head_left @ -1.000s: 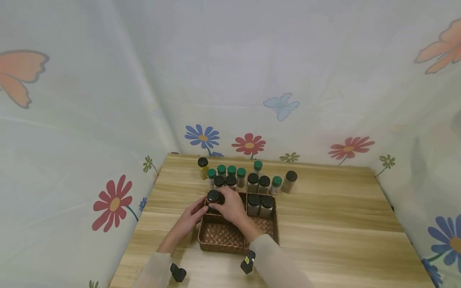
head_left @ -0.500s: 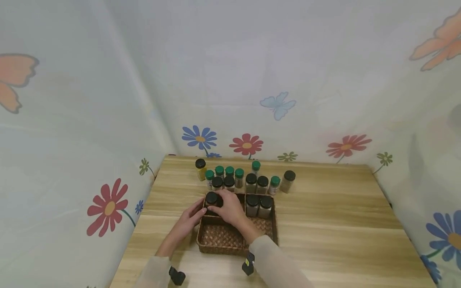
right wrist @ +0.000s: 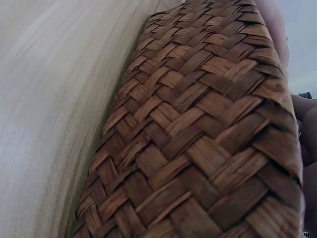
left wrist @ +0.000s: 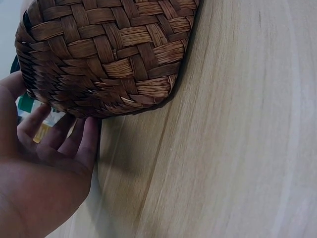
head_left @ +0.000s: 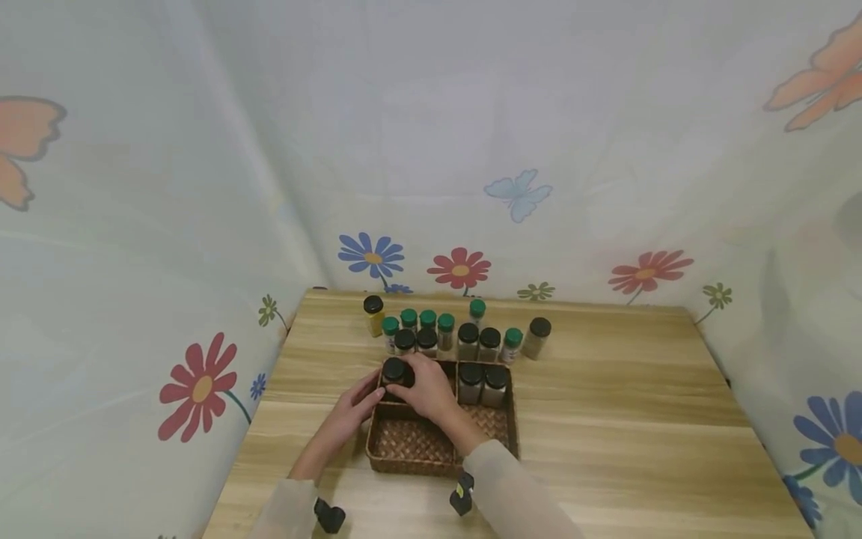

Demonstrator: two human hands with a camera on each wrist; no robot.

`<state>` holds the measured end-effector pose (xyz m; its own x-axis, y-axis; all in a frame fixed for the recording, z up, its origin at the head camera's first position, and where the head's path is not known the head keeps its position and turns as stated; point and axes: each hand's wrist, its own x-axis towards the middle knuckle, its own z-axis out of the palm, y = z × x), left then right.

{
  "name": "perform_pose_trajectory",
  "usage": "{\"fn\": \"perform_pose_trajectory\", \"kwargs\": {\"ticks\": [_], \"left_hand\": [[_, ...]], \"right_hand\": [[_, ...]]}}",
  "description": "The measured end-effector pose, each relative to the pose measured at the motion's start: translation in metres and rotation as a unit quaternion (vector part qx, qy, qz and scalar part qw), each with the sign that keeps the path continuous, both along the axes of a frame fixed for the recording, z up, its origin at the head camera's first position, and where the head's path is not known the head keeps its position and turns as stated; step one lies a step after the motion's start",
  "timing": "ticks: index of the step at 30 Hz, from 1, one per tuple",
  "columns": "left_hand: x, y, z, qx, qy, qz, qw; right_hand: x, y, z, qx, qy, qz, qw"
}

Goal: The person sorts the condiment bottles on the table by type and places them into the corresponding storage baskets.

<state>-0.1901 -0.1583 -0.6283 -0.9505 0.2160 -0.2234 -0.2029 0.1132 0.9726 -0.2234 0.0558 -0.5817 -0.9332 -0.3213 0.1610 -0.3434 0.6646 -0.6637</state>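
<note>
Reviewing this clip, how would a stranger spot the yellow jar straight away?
Find the woven basket on the wooden table. Behind it stand lidded jars; the yellow jar is leftmost in the head view. It alone shows a yellow body beneath its black lid.

Head view: soft, even light falling on wall; jars losing label detail. Left wrist: table washing out pale toward right, soft shadow spreading below basket, left hand sitting in shade. Right wrist: basket weave showing crisply.
</note>
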Motion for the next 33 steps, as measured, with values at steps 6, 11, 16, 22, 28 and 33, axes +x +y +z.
{"fn": "perform_pose_trajectory", "kwargs": {"ticks": [6, 11, 16, 22, 28, 33], "left_hand": [[0.000, 0.002, 0.001, -0.002, 0.005, -0.005, 1.0000], [-0.001, 0.004, 0.000, -0.003, -0.001, -0.003, 1.0000], [0.000, 0.002, 0.001, -0.003, 0.000, 0.003, 1.0000], [0.001, -0.002, 0.002, -0.006, 0.010, 0.001, 0.9999], [0.001, -0.003, 0.002, -0.011, 0.019, -0.007, 0.9997], [0.000, -0.001, 0.000, -0.009, 0.021, -0.012, 0.9997]], "right_hand": [[0.001, 0.001, -0.001, 0.022, 0.006, 0.001, 1.000], [0.003, 0.004, 0.002, 0.048, 0.000, 0.006, 0.999], [0.008, 0.011, 0.019, 0.063, -0.021, 0.025, 0.997], [0.019, 0.032, 0.048, 0.033, -0.013, 0.071, 0.997], [0.029, 0.065, 0.072, -0.013, -0.022, 0.094, 0.995], [0.034, 0.098, 0.086, -0.047, 0.003, 0.071, 0.996]]}}
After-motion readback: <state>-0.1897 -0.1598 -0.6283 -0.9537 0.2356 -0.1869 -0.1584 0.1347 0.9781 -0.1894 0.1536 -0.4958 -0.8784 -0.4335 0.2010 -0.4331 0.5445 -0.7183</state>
